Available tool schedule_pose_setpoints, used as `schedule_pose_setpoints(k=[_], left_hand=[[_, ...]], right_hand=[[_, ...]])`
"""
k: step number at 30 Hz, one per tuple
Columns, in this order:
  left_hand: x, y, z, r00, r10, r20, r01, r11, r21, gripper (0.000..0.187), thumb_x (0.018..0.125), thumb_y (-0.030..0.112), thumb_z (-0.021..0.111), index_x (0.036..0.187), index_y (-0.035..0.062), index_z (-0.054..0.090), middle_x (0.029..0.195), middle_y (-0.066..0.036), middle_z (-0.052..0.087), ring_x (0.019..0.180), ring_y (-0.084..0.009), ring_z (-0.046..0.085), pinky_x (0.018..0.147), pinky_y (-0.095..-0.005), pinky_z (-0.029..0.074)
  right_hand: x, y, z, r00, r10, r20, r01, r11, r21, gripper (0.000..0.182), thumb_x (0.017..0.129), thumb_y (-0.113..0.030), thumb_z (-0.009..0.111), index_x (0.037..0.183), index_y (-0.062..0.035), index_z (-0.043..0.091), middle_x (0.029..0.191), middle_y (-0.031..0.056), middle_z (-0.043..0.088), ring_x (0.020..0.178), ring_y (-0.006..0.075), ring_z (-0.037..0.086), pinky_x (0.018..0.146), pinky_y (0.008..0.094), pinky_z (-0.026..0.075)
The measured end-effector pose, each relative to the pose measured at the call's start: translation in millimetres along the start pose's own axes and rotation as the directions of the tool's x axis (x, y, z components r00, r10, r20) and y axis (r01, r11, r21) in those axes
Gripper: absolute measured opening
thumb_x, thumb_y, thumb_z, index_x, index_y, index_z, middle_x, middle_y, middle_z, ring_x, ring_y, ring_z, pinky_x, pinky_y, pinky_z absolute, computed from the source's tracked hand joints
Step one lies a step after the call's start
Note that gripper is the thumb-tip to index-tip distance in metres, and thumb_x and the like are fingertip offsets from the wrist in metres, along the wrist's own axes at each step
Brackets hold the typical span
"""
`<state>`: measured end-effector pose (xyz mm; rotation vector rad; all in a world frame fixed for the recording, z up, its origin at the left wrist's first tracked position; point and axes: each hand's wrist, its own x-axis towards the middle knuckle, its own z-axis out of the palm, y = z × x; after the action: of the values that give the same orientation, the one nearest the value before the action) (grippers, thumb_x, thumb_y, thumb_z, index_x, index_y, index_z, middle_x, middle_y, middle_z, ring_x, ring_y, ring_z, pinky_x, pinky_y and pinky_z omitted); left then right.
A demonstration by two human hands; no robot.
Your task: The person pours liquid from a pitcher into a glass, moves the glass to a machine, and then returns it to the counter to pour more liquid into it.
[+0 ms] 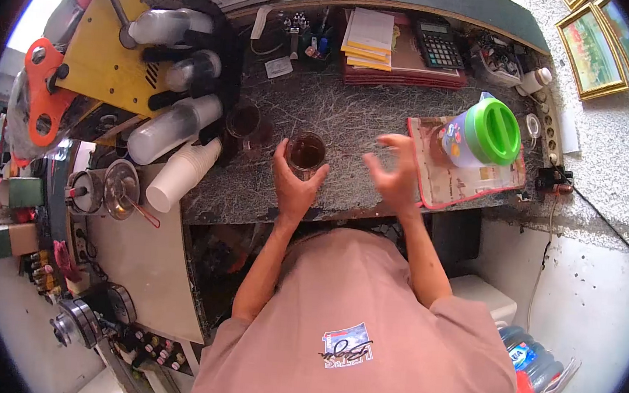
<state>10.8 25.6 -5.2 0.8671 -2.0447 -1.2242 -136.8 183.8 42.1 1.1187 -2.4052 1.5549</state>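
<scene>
My left hand [297, 184] is wrapped round a clear glass [307, 153] of dark brown drink that stands on the scratched dark worktop [335, 117]. To its left is a second glass [246, 126] with dark contents. My right hand [396, 175] is held in the air with its fingers apart and nothing in them, slightly blurred. Just right of that hand, a pitcher [461, 138] with a bright green lid [498, 132] sits on a red-edged mat [433, 187].
Stacked plastic cups [183, 175] project beside a yellow cup-sealing machine [112, 47] at left. Along the back are papers [370, 35], a calculator [440, 45] and a pen holder [316, 41]. A power strip [550, 130] runs along the right wall.
</scene>
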Motion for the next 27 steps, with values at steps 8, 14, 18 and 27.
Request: schedule_pose_setpoints(k=[8, 14, 18, 27], left_hand=[[7, 10, -1, 0.998, -0.035, 0.043, 0.035, 0.999, -0.004, 0.091, 0.075, 0.021, 0.089, 0.146, 0.0043, 0.034, 0.137, -0.018, 0.052, 0.127, -0.0319, 0.054, 0.108, -0.0434, 0.043], [7, 7, -2, 0.997, -0.061, 0.037, 0.062, 0.998, -0.025, 0.088, 0.074, 0.02, 0.089, 0.143, 0.0043, 0.038, 0.134, -0.018, 0.054, 0.126, -0.0315, 0.056, 0.106, -0.0432, 0.045], [2, 15, -10, 0.994, -0.1, 0.044, 0.101, 0.995, -0.026, 0.086, 0.074, 0.02, 0.089, 0.142, 0.0041, 0.039, 0.133, -0.018, 0.055, 0.126, -0.0313, 0.056, 0.105, -0.0437, 0.046], [-41, 23, -51, 0.989, -0.087, -0.12, 0.085, 0.996, -0.023, 0.084, 0.074, 0.019, 0.089, 0.141, 0.0034, 0.04, 0.132, -0.02, 0.056, 0.124, -0.031, 0.058, 0.104, -0.0429, 0.048]], right_hand=[[-10, 26, 114, 0.876, 0.052, 0.48, -0.216, 0.932, 0.293, 0.071, 0.075, -0.013, 0.08, 0.138, -0.003, 0.05, 0.138, 0.02, 0.056, 0.13, 0.0354, 0.054, 0.106, 0.0417, 0.045], [-3, 18, 113, 0.843, 0.121, 0.524, -0.276, 0.933, 0.228, 0.073, 0.072, -0.016, 0.084, 0.137, -0.008, 0.052, 0.132, 0.0147, 0.062, 0.125, 0.035, 0.059, 0.101, 0.0443, 0.049], [-6, 17, 113, 0.834, 0.067, 0.548, -0.205, 0.959, 0.195, 0.072, 0.072, -0.016, 0.084, 0.135, -0.0074, 0.052, 0.128, 0.0159, 0.064, 0.121, 0.0377, 0.061, 0.098, 0.0456, 0.05], [-31, -17, 123, 0.827, -0.164, 0.538, 0.007, 0.959, 0.283, 0.069, 0.072, -0.015, 0.082, 0.134, -0.0022, 0.052, 0.126, 0.0213, 0.063, 0.118, 0.0406, 0.061, 0.097, 0.0461, 0.05]])
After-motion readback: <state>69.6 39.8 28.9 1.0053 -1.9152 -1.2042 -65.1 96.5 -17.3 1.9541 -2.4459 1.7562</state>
